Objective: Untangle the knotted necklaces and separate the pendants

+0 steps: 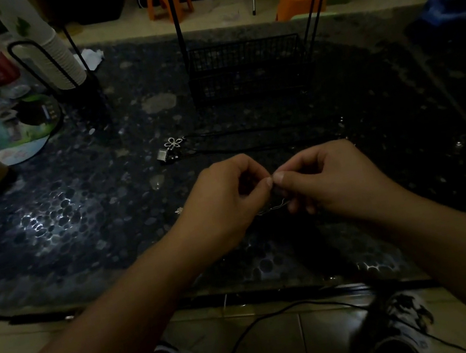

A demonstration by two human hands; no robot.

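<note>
Pinching a knot above the desk (86,216).
Left hand (229,198) and right hand (329,180), thumbs meeting, fingers curled on a thin chain (275,206) (barely visible); flower pendant (173,143) and cords (264,133) lying beyond.

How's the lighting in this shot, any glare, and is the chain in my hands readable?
Head view: dim overall; glare patch on the glossy table at left; wide-angle bending at the edges; thin chain between left hand and right hand barely readable; flower pendant catches light.
</note>
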